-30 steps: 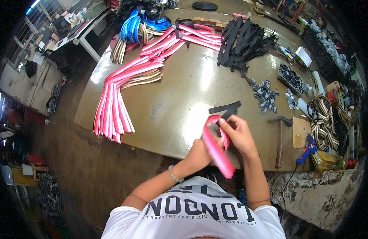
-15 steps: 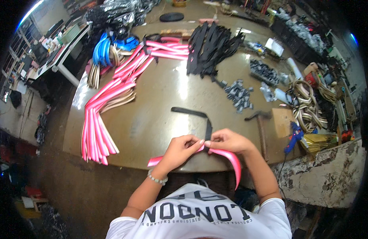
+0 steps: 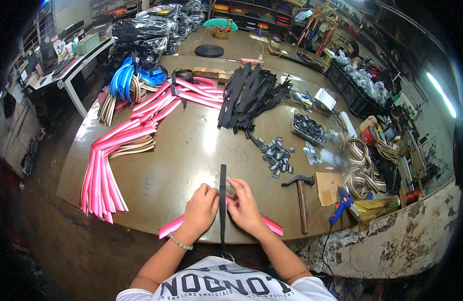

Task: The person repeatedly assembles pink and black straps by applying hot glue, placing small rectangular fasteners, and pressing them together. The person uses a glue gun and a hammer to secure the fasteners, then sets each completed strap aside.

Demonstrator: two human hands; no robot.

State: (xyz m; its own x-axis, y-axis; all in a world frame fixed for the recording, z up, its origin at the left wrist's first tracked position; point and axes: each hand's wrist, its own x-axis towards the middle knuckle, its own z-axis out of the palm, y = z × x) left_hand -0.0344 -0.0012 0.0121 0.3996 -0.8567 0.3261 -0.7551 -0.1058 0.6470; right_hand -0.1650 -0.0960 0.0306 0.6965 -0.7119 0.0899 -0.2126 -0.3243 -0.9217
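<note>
A pink strip with a pale stripe (image 3: 171,226) lies crosswise at the table's near edge; its right end (image 3: 272,226) shows beyond my right wrist. My left hand (image 3: 200,208) is closed on the strip, left of a black webbing strap (image 3: 223,193). That strap runs straight away from me, crossing over the strip between my hands. From the other side my right hand (image 3: 244,208) grips the strip with bent fingers close to the strap. Both hands hide the middle of the strip, where the two bands meet.
Pink strips (image 3: 103,180) are heaped on the left, blue ones (image 3: 125,83) behind them. Black straps (image 3: 249,95) lie at the back, near small black pieces (image 3: 276,156). To my right are a hammer (image 3: 303,205), cardboard (image 3: 327,188), a blue glue gun (image 3: 343,205) and coiled tubing (image 3: 360,168).
The black strap, bent sideways before, now lies straight, pointing away from me. My hands have drawn to either side of it. The pink strip's drooping right end now lies straighter. The view has tilted up.
</note>
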